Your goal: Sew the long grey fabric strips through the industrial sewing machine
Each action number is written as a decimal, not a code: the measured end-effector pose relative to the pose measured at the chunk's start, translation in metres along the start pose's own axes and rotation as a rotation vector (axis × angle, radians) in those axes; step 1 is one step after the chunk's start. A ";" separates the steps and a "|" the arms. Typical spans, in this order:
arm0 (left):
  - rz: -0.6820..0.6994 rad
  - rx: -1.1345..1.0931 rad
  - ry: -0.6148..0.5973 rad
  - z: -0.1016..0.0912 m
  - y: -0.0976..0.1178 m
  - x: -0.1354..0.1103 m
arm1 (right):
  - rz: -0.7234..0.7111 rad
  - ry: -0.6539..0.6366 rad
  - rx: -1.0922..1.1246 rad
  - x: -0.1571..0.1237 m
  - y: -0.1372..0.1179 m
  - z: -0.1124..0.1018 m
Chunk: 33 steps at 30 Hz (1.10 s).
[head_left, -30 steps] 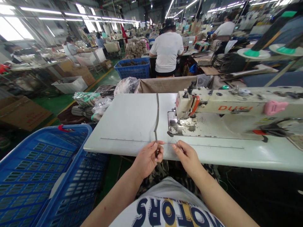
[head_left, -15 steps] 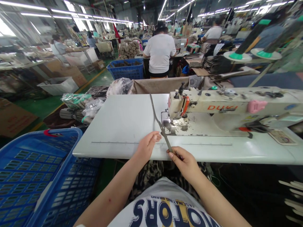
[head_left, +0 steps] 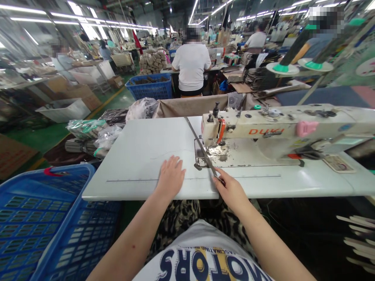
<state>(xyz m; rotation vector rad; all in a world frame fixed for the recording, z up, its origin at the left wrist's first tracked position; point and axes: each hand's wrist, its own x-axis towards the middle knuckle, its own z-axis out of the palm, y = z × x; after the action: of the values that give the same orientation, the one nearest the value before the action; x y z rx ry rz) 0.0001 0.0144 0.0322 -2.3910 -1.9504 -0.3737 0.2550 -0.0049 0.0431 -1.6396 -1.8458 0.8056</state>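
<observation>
My right hand (head_left: 230, 187) is closed around the near end of a narrow grey-brown fabric strip (head_left: 200, 143). From there the strip runs away from me across the white sewing table (head_left: 131, 156), passing the needle area of a sewing machine (head_left: 252, 128) and reaching the far table edge. My left hand (head_left: 171, 175) lies palm down on the tabletop, left of the strip, its fingers stretched out and holding nothing. A thin loose thread (head_left: 166, 153) shows on the table just beyond my left fingertips.
A blue plastic basket (head_left: 84, 195) stands by the table's left end. Plastic-wrapped bundles (head_left: 88, 128) lie beyond it. Thread cones (head_left: 293, 54) rise behind the machine. Ahead, a person in a white shirt (head_left: 191, 66) sits with their back to me.
My left hand has moved left off the strip and now lies flat on the table. My right hand has shifted slightly forward and right, bringing the strip against the machine's needle area.
</observation>
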 end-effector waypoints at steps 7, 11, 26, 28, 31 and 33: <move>0.369 -0.228 -0.166 0.023 0.028 0.023 | -0.042 -0.031 -0.078 0.005 -0.003 -0.002; 0.157 -0.105 -0.186 0.030 0.001 0.043 | -0.025 -0.021 -0.132 0.005 -0.001 -0.002; 0.272 -0.253 -0.127 0.048 0.031 0.077 | 0.009 -0.066 -0.198 0.011 -0.008 -0.001; 0.236 -0.251 -0.106 0.051 0.028 0.075 | -0.005 -0.064 -0.175 0.009 -0.008 -0.002; 0.211 -0.240 -0.081 0.053 0.025 0.070 | -0.042 -0.053 -0.151 0.006 -0.007 -0.003; 0.212 -0.230 -0.080 0.053 0.024 0.068 | -0.085 -0.040 -0.157 0.007 -0.007 -0.001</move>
<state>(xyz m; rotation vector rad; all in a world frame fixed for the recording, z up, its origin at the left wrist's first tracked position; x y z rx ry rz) 0.0446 0.0844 -0.0021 -2.7628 -1.7437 -0.5251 0.2508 0.0015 0.0489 -1.6372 -2.0370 0.6766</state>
